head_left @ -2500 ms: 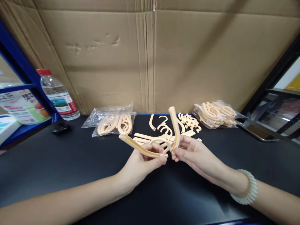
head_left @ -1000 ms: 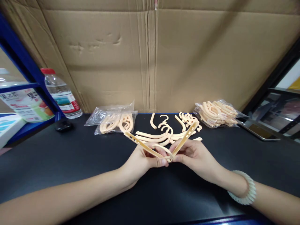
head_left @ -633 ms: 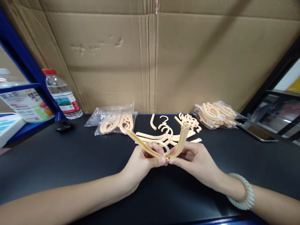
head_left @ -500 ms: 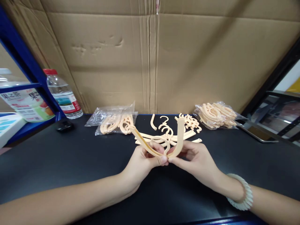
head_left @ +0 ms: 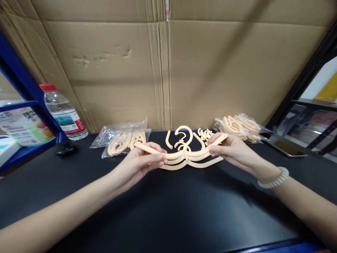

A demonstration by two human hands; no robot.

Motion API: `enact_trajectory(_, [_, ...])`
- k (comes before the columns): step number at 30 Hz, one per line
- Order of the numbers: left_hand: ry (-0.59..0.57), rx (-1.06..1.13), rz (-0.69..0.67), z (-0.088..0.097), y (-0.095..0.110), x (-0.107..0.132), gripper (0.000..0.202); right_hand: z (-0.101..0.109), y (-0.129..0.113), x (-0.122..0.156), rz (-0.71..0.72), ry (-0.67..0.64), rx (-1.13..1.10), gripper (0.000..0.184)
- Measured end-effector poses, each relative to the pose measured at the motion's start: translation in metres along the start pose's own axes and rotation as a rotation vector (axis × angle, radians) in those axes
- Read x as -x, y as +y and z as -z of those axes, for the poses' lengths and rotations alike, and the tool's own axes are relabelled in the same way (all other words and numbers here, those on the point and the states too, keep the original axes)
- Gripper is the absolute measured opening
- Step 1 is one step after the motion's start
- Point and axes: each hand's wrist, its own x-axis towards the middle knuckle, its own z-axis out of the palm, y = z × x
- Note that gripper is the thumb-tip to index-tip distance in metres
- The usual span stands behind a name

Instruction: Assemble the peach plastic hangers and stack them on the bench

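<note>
A cream plastic clothes hanger [head_left: 171, 155] is stretched between my two hands, its hook [head_left: 184, 128] pointing up and its arms spread wide. My left hand [head_left: 143, 160] is closed around the left arm of it, thumb on the near side. Round the right arm, near its tip, my right hand [head_left: 229, 151] is closed. Just beneath and behind lie other assembled hangers [head_left: 205, 164] on the black table, partly covered by the held one. Behind the hook are a loose curved arm piece [head_left: 169, 140] and a pile of small hook pieces [head_left: 204, 134].
A clear plastic bag of hanger parts [head_left: 122, 140] lies left of centre, another bag [head_left: 239, 128] to the right. A red-capped water bottle [head_left: 64, 112] and a black object [head_left: 64, 149] stand at the left. A phone-like slab [head_left: 283, 146] is at right. Cardboard [head_left: 105, 70] walls the back.
The hanger's arms, folded upward before, are now spread out with the hook upright. My hands have moved apart from its centre out along the arms, and forward over the other hangers.
</note>
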Motion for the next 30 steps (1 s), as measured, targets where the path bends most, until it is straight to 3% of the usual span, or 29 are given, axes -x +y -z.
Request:
enact_trajectory(5, [-0.016, -0.112, 0.008, 0.026, 0.017, -0.016, 0.022, 0.028, -0.011, -0.007, 0.017, -0.096, 0.36, 0.027])
enact_trajectory(12, [-0.211, -0.746, -0.167, 0.04, 0.014, -0.021, 0.017, 0.035, -0.017, -0.007, 0.204, -0.439, 0.93, 0.02])
enact_trajectory(15, [-0.303, -0.875, -0.273, 0.038, 0.008, -0.019, 0.016, 0.036, -0.018, -0.007, 0.243, -0.465, 1.001, 0.02])
enact_trajectory(20, [-0.419, -1.12, -0.539, 0.039, -0.001, -0.018, 0.009, 0.037, -0.016, -0.006, 0.189, -0.489, 1.085, 0.019])
enact_trajectory(23, [-0.443, -1.241, -0.658, 0.04, -0.003, -0.019, 0.006, 0.039, -0.014, -0.007, 0.177, -0.487, 1.116, 0.02])
enact_trajectory(30, [-0.431, -1.29, -0.744, 0.042, -0.011, -0.022, 0.01, 0.043, -0.005, -0.011, 0.186, -0.495, 1.123, 0.024])
